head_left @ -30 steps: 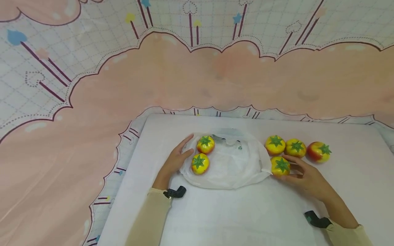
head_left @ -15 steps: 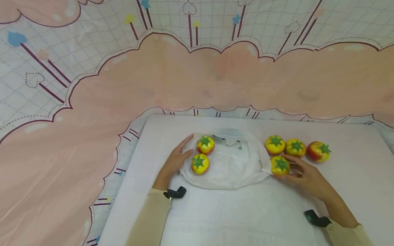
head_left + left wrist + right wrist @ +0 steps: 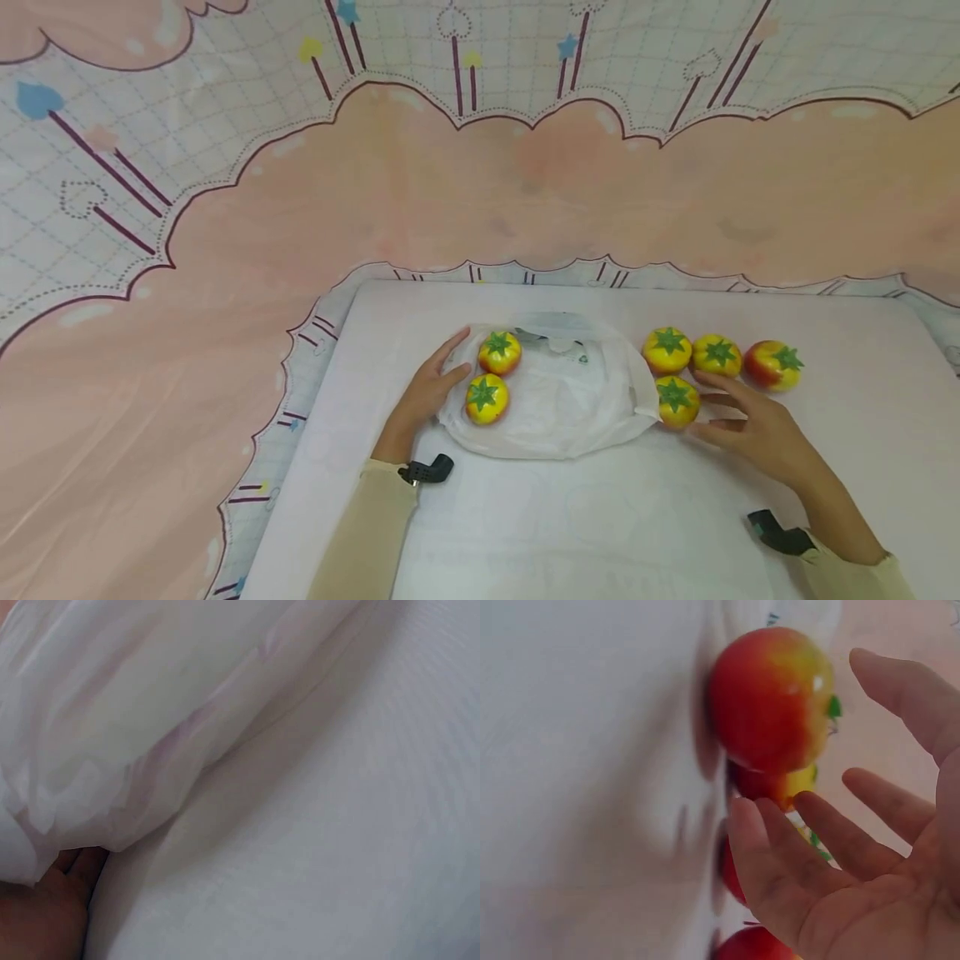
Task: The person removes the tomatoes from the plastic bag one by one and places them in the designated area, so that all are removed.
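Two yellow-red tomatoes (image 3: 487, 400) with green star-shaped tops sit at the left side of a white plastic bag (image 3: 570, 417); whether in it or on it I cannot tell. My left hand (image 3: 426, 392) rests against the bag's left edge, thumb over the plastic. In the left wrist view some of its fingers (image 3: 86, 866) go out of sight under the bag. Another tomato (image 3: 677, 402) touches the bag's right edge. Beside it my right hand (image 3: 761, 433) is spread, thumb and fingers apart from the tomato, as the right wrist view shows, and holds nothing.
Behind the right hand several more tomatoes (image 3: 716, 357) stand in a row along the right of the white table (image 3: 585, 533). A patterned cloth backdrop (image 3: 480, 192) hangs behind the table's far edge.
My right hand has loosened from the tomato at the bag's right edge and drawn slightly to the right. My left hand and the bag look the same; the head view has shifted a little.
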Action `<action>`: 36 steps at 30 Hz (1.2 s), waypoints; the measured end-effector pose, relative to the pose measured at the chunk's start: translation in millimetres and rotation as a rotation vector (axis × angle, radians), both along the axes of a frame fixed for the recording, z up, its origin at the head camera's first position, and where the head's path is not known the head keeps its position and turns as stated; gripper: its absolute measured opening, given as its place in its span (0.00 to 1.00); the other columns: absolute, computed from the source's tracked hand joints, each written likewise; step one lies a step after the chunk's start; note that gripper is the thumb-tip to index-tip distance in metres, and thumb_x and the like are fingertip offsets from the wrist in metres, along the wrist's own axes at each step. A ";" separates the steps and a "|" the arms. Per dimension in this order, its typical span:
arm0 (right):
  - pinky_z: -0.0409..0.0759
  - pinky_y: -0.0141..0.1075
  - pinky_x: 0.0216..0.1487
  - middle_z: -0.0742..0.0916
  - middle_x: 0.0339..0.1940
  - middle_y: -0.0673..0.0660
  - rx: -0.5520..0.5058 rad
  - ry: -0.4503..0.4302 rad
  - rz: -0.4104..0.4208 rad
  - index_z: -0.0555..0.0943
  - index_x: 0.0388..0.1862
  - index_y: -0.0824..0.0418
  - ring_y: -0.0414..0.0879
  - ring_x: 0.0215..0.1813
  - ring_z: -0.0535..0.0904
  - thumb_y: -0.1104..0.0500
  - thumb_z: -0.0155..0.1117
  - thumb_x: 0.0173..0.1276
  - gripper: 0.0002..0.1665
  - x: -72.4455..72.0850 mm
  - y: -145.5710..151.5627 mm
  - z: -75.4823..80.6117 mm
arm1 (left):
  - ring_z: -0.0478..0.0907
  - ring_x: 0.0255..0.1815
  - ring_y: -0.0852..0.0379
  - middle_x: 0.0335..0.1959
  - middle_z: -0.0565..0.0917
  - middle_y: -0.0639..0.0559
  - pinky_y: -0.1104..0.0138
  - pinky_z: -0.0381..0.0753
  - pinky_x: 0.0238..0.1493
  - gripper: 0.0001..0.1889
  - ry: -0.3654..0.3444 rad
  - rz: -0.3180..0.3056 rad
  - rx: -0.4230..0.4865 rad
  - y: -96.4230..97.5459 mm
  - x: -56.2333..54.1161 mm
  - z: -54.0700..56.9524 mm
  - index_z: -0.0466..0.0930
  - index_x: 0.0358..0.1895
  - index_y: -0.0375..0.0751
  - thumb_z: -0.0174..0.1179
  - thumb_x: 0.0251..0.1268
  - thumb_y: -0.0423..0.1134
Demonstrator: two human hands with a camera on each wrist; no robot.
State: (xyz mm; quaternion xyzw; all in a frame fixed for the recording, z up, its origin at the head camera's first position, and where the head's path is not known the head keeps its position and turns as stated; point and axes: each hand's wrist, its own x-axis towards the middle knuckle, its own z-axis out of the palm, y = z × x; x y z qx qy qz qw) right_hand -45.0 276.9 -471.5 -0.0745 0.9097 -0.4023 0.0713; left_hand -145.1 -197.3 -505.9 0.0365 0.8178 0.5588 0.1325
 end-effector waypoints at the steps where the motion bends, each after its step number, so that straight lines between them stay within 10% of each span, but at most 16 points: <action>1: 0.81 0.19 0.48 0.76 0.73 0.64 0.011 0.014 -0.006 0.67 0.78 0.56 0.58 0.64 0.79 0.49 0.76 0.64 0.46 1.1 -1.1 2.3 | 0.47 0.86 0.55 0.81 0.57 0.71 0.45 0.45 0.84 0.30 -0.005 0.004 0.000 -0.8 0.1 -0.2 0.63 0.73 0.84 0.57 0.75 0.48; 12: 0.73 0.11 0.49 0.84 0.64 0.64 0.013 0.212 -0.011 0.74 0.72 0.59 0.19 0.57 0.72 0.54 0.78 0.62 0.40 -4.6 -22.8 29.7 | 0.47 0.86 0.54 0.82 0.56 0.70 0.44 0.46 0.84 0.30 -0.028 0.020 0.004 -4.6 -0.9 -1.3 0.63 0.72 0.86 0.58 0.74 0.49; 19: 0.77 0.15 0.51 0.86 0.61 0.62 -0.019 0.190 0.008 0.75 0.71 0.57 0.59 0.56 0.85 0.51 0.76 0.65 0.38 -20.1 -46.8 42.4 | 0.47 0.86 0.55 0.82 0.57 0.69 0.45 0.45 0.84 0.30 -0.027 0.020 0.009 -5.0 0.5 -1.6 0.63 0.73 0.84 0.58 0.74 0.49; 28: 0.85 0.49 0.57 0.84 0.64 0.61 -0.117 0.068 0.048 0.73 0.74 0.50 0.62 0.61 0.84 0.47 0.72 0.67 0.38 -35.3 -79.4 48.8 | 0.47 0.86 0.54 0.81 0.58 0.70 0.45 0.44 0.84 0.29 0.014 -0.001 0.002 -3.6 1.3 -3.3 0.63 0.74 0.81 0.58 0.75 0.50; 36: 0.89 0.43 0.51 0.82 0.68 0.56 -0.170 0.000 0.064 0.74 0.73 0.46 0.60 0.61 0.84 0.42 0.72 0.67 0.37 -45.6 -104.1 44.6 | 0.47 0.85 0.54 0.81 0.58 0.70 0.44 0.45 0.84 0.29 0.013 -0.003 -0.005 -1.4 0.8 -0.3 0.63 0.74 0.82 0.58 0.75 0.50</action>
